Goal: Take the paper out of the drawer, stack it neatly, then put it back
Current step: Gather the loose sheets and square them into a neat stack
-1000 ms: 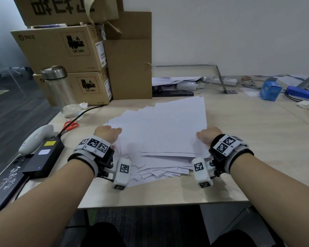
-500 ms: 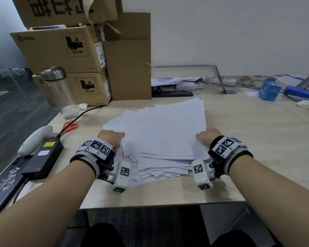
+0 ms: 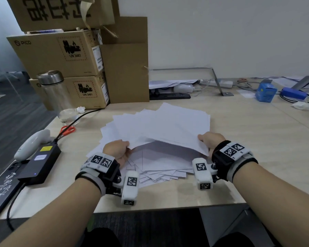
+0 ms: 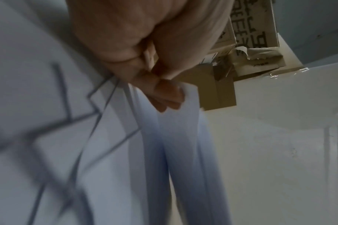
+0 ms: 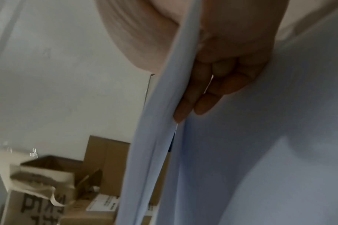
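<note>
A: Head view first: what differs from a second ago?

B: Both hands lay flat on the spread paper (image 3: 164,125) then. Now the left hand (image 3: 116,148) and right hand (image 3: 210,139) each pinch a near corner of the upper sheets, whose near edge is lifted clear of the loose sheets (image 3: 161,163) still lying fanned on the table (image 3: 257,139).

A: And the surroundings?

B: Unchanged. Cardboard boxes (image 3: 61,56) stand at ten o'clock from the paper, a steel bottle (image 3: 52,86) in front of them, red scissors (image 3: 67,130) and a black adapter (image 3: 41,161) at nine o'clock, a blue box (image 3: 265,92) at two o'clock.

A: Left wrist view?

B: Blurred. The left hand (image 4: 145,45) is curled, fingertips (image 4: 168,94) pressed on the edge of the raised paper (image 4: 183,137), with overlapping loose sheets (image 4: 39,106) to its left. Boxes (image 4: 251,30) show at one o'clock.

A: Right wrist view?

B: The right hand (image 5: 222,53) clasps the paper (image 5: 160,121), thumb on one side, fingers (image 5: 212,94) on the other. Cardboard boxes (image 5: 99,167) sit at seven o'clock.
</note>
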